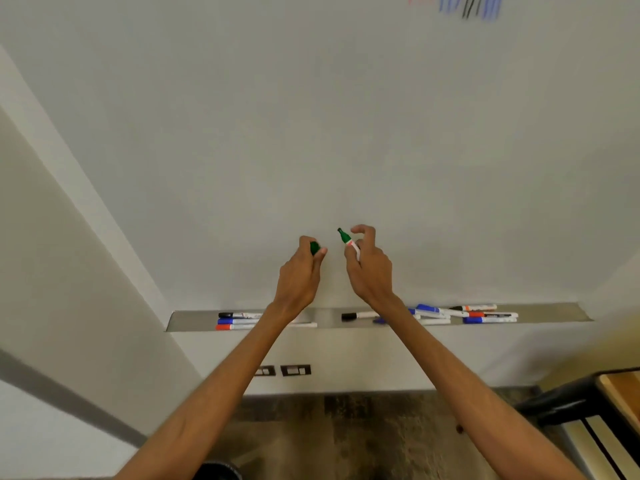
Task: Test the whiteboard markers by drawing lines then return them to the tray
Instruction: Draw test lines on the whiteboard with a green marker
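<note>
green marker [348, 241] uncapped, looks light and slick; right hand [369, 268] pinches its barrel, left hand [301, 271] clutches cap [314, 247].

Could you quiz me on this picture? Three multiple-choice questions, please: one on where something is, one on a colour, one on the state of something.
1. Where on the whiteboard are the test lines?
A. Top right
B. Bottom left
C. Dead centre

2. What colour is the tip end of the marker in the right hand?
A. Red
B. Green
C. Black

3. What state is that marker in?
A. Capped
B. Uncapped, with its cap in the left hand
C. Uncapped, with no cap in sight

Answers:
1 A: the red, blue and black strokes sit at the board's upper right edge.
2 B: the end sticking out above the fingers is green.
3 B: the bare tip shows, and a green cap is gripped in the left hand.
</note>
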### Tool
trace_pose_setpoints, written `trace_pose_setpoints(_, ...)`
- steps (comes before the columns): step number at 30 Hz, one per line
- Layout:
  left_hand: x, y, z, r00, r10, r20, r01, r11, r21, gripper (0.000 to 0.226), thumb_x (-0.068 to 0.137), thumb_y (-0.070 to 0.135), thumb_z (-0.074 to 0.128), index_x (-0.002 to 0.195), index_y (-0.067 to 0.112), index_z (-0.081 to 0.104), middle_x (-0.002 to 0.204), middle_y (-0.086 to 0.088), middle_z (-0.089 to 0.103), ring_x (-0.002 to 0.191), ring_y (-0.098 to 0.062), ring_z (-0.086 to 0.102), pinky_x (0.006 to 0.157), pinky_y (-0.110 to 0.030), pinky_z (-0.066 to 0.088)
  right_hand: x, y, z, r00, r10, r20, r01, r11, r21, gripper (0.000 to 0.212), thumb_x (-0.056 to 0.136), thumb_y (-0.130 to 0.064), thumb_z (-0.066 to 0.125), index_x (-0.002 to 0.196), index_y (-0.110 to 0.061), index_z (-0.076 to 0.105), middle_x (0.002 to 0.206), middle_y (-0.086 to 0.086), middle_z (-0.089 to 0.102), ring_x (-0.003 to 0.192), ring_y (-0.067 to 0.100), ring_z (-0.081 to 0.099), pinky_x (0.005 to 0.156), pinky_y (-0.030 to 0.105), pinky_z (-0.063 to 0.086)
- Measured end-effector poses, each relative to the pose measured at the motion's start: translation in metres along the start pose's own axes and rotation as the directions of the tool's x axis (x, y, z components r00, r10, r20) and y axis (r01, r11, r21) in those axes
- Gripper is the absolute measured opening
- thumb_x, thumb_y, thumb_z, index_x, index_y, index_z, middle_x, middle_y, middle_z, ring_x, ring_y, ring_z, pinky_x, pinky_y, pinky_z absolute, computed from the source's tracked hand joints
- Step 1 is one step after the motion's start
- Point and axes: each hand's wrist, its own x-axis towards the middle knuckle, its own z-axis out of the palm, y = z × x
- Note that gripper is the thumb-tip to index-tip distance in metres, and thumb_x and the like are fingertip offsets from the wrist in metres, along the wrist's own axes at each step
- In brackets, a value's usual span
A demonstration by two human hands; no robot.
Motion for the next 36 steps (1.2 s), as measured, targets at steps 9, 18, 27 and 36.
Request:
trace_pose_setpoints(9,0.080,0.061,-0.071,0.902,0.131,-0.412,-0.176,0.981,-0.075,0.030,0.106,0.030,0.040,0.132,0.017,0.047,0.125,0.009,0.053,0.099,0.002,0.052,0.080,-0.015,0.042,0.077,-0.090,-0.045,0.934,-0.306,-0.182,0.317,0.948,0.032,0.022,0.105,-0.021,0.040,0.117,-0.031,0.056,0.087,-0.011,0.064,0.064,0.004,0.056,0.058,0.030,0.050)
trace_pose_setpoints(18,0.165,0.121,-0.143,0.777,0.340,-0.529,-0.353,0.932,0.081,0.047,0.105,0.024,0.041,0.149,0.006,0.037,0.158,-0.010,0.034,0.149,-0.020,0.022,0.121,-0.043,0.025,0.153,-0.160,-0.102,0.871,-0.373,-0.321,0.451,0.866,0.216,0.034,0.086,-0.012,0.040,0.103,-0.030,0.062,0.088,-0.008,0.066,0.077,0.012,0.065,0.060,0.034,0.054)
trace_pose_setpoints(27,0.222,0.182,-0.186,0.671,0.484,-0.562,-0.461,0.866,0.195,0.055,0.103,0.022,0.049,0.151,0.006,0.027,0.157,-0.011,0.035,0.144,-0.020,0.031,0.121,-0.046,0.021,0.209,-0.213,-0.164,0.724,-0.508,-0.466,0.622,0.773,0.123,0.037,0.081,-0.037,0.078,0.108,-0.019,0.059,0.095,-0.019,0.059,0.068,0.010,0.063,0.061,0.036,0.057)
trace_pose_setpoints(36,0.281,0.246,-0.212,0.549,0.618,-0.563,-0.488,0.784,0.384,0.057,0.105,0.017,0.046,0.152,-0.005,0.020,0.160,-0.021,0.019,0.151,-0.028,0.015,0.123,-0.037,0.006,0.255,-0.253,-0.214,0.734,-0.279,-0.619,0.609,0.673,0.420,0.026,0.096,-0.027,0.046,0.092,-0.015,0.069,0.070,0.007,0.065,0.052,0.020,0.055,0.048,0.030,0.043)
